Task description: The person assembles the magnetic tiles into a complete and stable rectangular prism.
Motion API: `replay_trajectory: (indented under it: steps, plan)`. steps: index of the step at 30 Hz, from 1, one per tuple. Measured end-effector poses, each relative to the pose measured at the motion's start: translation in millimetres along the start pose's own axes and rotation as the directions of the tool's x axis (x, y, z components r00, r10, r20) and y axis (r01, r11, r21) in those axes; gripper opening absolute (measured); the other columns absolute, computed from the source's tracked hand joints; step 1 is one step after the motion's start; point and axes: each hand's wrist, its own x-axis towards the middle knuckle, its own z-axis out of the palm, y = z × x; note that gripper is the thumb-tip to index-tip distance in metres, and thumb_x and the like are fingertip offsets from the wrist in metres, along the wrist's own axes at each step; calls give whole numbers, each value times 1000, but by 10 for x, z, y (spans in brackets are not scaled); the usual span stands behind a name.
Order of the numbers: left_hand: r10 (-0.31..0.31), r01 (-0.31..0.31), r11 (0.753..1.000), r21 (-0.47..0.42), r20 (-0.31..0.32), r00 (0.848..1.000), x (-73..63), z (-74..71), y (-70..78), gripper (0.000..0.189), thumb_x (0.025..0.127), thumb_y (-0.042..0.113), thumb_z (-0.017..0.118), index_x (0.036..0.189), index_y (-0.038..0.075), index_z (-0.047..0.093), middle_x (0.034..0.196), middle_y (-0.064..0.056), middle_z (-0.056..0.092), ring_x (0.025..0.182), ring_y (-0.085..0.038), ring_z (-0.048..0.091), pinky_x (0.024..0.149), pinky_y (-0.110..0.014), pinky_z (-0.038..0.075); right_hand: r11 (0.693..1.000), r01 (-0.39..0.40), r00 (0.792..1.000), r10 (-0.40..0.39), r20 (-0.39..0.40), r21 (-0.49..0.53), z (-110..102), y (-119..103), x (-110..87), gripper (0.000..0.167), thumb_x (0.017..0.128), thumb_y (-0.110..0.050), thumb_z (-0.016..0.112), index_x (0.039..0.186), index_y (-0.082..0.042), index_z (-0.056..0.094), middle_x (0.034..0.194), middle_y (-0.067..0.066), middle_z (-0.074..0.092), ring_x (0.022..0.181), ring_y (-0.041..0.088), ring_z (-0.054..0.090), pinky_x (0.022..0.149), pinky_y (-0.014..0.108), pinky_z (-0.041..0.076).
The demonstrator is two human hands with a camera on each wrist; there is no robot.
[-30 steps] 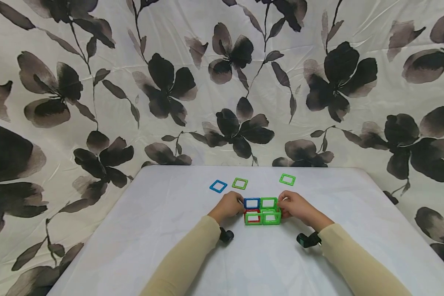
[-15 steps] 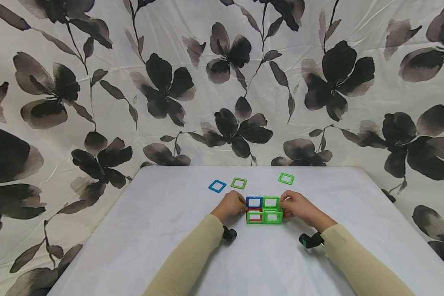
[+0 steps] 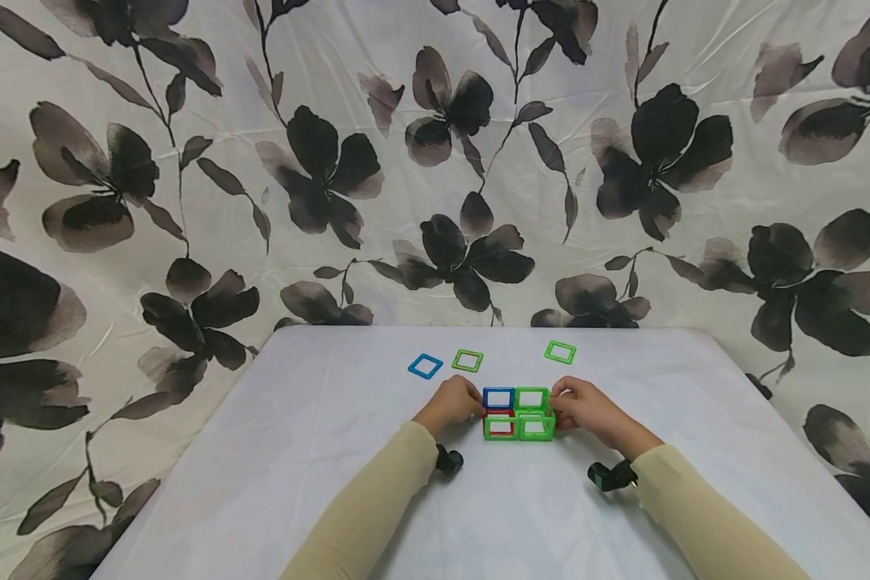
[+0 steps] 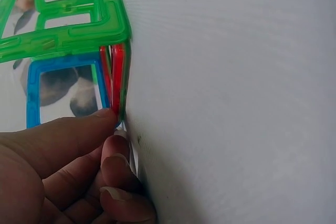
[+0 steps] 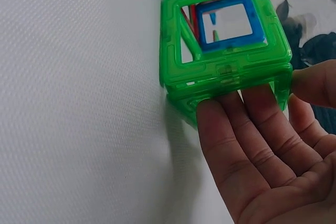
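A low box-like build of see-through magnetic tiles stands mid-table between the two hands in the head view. Its front tiles are green; a blue tile and a green tile rise at the back. My left hand pinches the left end low down, where red tiles meet the blue tile in the left wrist view. At the other end, my right hand holds the green tiles. Its fingers lie against the end tile, and its thumb touches the back edge.
Behind the build lie several loose square tiles: a blue one, a green one and another green one farther right. The white tabletop ends at a flower-patterned curtain. Both wrists wear small black cameras.
Both hands and the build have shifted very slightly to the right in the view over the past second. The grip of each hand looks the same, and the loose tiles stay put.
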Motion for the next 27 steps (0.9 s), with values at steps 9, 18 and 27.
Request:
replay_trajectory:
  steps: [9,18,27]
  plan:
    - [8,-8,1000,6,-1,1000,30,-33,-56,11,84,19,75,93,12,74,93,0,67,82,-18,57,71,-29,51,1000,18,1000,-18,8,6,1,3,-34,21,99,-18,51,110,-1,48,105,17,65,83,19,63,76,36,56]
    - [16,-16,1000,-2,-50,999,82,-208,-155,17,85,19,73,99,10,72,104,-5,66,88,-21,60,76,-35,52,1000,12,1000,-12,1,11,-9,25,-10,20,99,-18,52,109,-1,48,100,14,66,81,19,63,75,35,55]
    - [43,-17,990,141,-180,983,175,-425,-206,23,87,21,70,105,7,71,120,-10,66,114,-26,59,98,-43,48,999,26,1000,-27,13,30,-21,66,15,19,98,-18,52,108,-2,48,100,15,66,80,19,63,73,33,55]
